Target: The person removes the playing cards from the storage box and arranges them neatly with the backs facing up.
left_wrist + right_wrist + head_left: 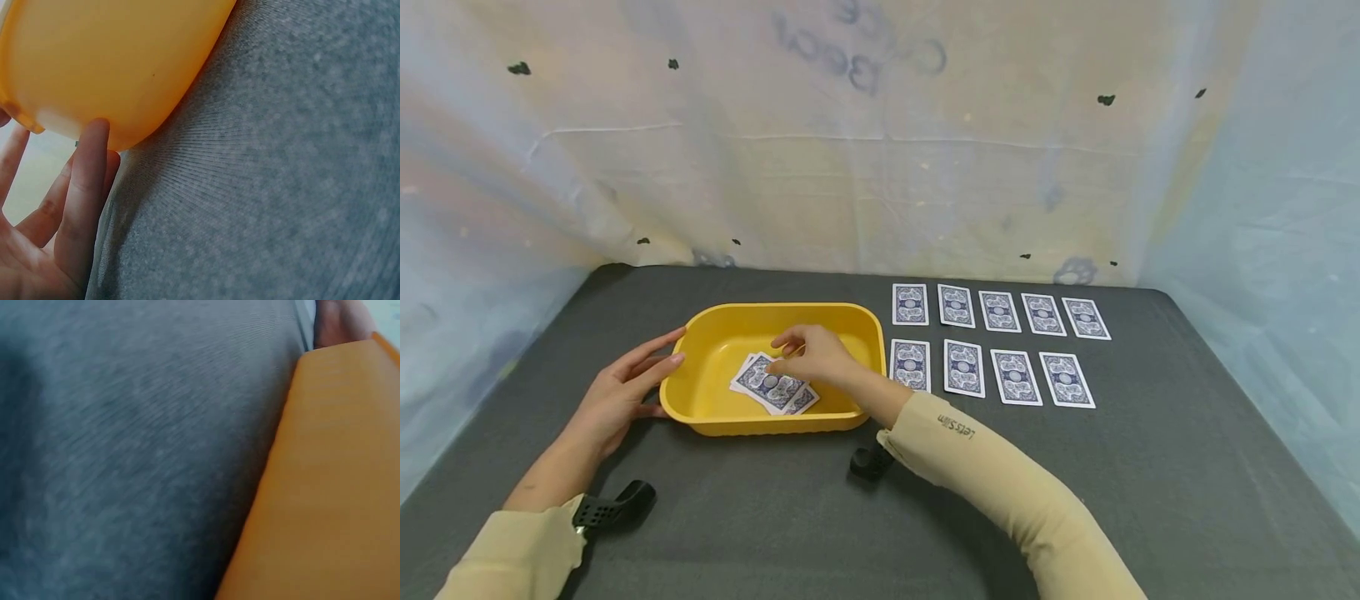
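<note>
A yellow plastic tray (715,421) stands on the grey-covered table. A few blue-backed playing cards (775,387) lie overlapping, face down, in it. My left hand (613,400) is at the tray's left end, with its fingertips and thumb against the rim; in the left wrist view its straight fingers (90,169) touch the outer wall. My right hand (820,358) reaches over the near right side of the tray. Its thumb tip is right at the top card, and the index fingertip stands apart from the thumb. The right wrist view shows the tray's side wall (337,475), not the right hand's fingers.
To the right of the tray, several face-down cards lie spaced out in a far row (1000,311) and a near row (1016,377). The near row's leftmost card is close to the right forearm. A pale sheet (880,183) hangs behind the table's far edge.
</note>
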`<control>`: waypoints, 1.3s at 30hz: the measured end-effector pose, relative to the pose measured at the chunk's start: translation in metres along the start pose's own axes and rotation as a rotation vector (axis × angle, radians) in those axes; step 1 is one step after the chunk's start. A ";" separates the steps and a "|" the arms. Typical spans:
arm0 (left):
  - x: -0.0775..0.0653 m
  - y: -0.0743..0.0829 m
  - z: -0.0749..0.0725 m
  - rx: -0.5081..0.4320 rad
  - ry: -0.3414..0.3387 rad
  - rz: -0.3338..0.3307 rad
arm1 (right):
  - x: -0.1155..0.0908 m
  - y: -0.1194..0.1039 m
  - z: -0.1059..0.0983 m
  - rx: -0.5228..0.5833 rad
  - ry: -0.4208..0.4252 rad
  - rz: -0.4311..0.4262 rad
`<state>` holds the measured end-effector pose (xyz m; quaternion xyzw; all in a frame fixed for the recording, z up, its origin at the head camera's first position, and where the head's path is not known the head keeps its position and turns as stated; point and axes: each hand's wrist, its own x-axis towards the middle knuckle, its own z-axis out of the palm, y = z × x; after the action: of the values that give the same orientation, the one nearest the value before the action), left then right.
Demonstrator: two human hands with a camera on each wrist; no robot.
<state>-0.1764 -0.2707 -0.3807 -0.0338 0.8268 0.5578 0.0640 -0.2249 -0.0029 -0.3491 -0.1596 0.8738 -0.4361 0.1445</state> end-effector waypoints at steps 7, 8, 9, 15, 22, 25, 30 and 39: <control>0.000 0.000 0.000 -0.002 -0.001 0.011 | -0.001 0.003 0.002 -0.112 -0.035 -0.045; 0.000 0.000 0.000 -0.002 0.001 0.010 | -0.001 0.004 0.003 -0.125 -0.042 -0.053; 0.000 0.000 0.000 -0.002 0.001 0.010 | 0.000 0.004 0.003 -0.142 -0.049 -0.061; 0.000 0.000 0.000 -0.007 0.004 0.011 | 0.001 0.004 0.007 -0.250 -0.081 -0.082; 0.001 -0.001 0.000 0.000 0.013 0.007 | -0.002 0.002 0.012 -0.357 -0.068 -0.056; 0.001 -0.001 0.000 0.002 0.013 0.005 | -0.003 0.002 0.012 -0.352 -0.056 -0.045; 0.001 -0.001 0.000 0.000 0.009 0.002 | -0.003 0.002 0.011 -0.335 -0.054 0.002; 0.001 -0.001 0.000 -0.003 0.006 -0.010 | -0.002 0.002 0.007 -0.238 -0.023 0.073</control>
<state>-0.1771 -0.2716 -0.3818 -0.0396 0.8261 0.5584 0.0642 -0.2201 -0.0061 -0.3544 -0.1488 0.9228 -0.3220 0.1505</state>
